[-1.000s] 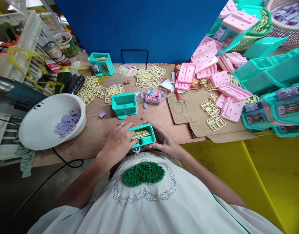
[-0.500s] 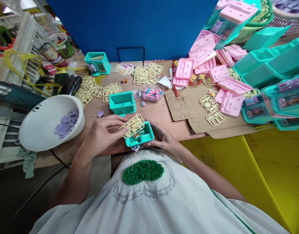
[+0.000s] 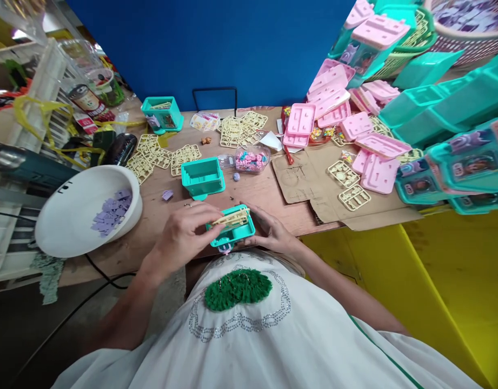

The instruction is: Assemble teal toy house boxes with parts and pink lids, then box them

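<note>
My left hand (image 3: pixel 192 229) pinches a stack of cream plastic part frames (image 3: pixel 233 217) by its left end. The stack stands on edge, partly inside a small turquoise plastic box (image 3: pixel 243 234) at the table's front edge. Around the box's right side curls my right hand (image 3: pixel 273 229), thumb at the near rim and fingers along the far side. Just behind stands a second turquoise box (image 3: pixel 203 178), its top uncovered. A clear tub of pink and blue pieces (image 3: pixel 252 159) and a small purple ball (image 3: pixel 236 176) are to its right.
At left sits a white bowl (image 3: pixel 86 210) with purple pieces. More cream frames (image 3: pixel 184 158) lie at the back. Pink trays (image 3: pixel 380 170) and cardboard (image 3: pixel 293 178) are on the right, beside stacked turquoise boxes (image 3: pixel 435 108). A blue panel (image 3: pixel 232 48) closes off the back.
My left hand has tipped the cream frames from lying slanted over the box to standing on edge, lowered partly inside it. My right hand keeps its hold on the box.
</note>
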Action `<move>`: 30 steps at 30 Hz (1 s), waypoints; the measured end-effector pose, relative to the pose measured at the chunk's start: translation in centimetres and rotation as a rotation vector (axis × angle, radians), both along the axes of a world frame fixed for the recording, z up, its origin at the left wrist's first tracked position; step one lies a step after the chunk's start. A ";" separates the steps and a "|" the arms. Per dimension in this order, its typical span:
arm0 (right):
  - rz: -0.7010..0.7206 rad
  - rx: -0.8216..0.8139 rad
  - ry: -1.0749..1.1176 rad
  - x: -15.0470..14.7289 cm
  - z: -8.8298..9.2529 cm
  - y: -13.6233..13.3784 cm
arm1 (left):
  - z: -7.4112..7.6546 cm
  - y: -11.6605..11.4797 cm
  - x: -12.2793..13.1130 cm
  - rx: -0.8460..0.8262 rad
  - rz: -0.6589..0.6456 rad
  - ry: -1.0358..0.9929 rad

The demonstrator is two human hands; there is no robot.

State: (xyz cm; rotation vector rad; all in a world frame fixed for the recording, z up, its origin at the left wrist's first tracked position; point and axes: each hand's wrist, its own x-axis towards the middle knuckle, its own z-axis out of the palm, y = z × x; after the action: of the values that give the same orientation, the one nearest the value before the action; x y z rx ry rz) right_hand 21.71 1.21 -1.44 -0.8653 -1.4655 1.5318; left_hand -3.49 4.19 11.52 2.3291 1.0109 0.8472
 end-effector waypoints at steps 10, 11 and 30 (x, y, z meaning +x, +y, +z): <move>-0.002 0.038 -0.002 0.0 0.0 0.1 | -2.4 -2.3 0.7 0.409 0.114 0.452; -0.003 0.043 -0.004 0.0 0.0 0.1 | -2.4 -2.2 1.0 0.420 0.108 0.500; -0.145 0.328 -0.260 2.6 3.7 -0.1 | -7.4 -3.6 -1.4 0.105 0.532 -0.373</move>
State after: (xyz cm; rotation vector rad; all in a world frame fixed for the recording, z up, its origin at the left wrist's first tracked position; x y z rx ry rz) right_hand 24.36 1.09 2.31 -0.9709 -1.7393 1.0625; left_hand -4.84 0.55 4.15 1.8865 1.4582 1.5012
